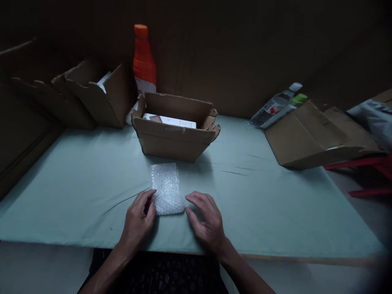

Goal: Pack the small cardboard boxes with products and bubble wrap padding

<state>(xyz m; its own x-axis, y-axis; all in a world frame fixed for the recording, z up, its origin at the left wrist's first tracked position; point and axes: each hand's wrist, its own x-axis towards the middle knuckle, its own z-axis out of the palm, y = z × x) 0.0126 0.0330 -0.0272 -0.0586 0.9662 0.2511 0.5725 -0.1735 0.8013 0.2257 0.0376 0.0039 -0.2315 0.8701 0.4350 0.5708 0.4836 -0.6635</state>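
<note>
Dark patterned clothing (159, 273) sits nearest, below the front edge of a pale green cloth (269, 212). Cloth runs wide to left and right of the hands; an open cardboard box (171, 143) stands near the far edge of the bubble-wrap packet (168, 188). Packet: flat, roughly rectangular, whitish, glossy with small bubbles, lying on the cloth between the hands. Left hand (139, 216): thumb and fingers parted, at packet's left edge. Right hand (210, 222): curved, thumb and fingers parted, beside right edge; contact unclear. Box: brown, ragged rim, white item (174, 121) inside.
</note>
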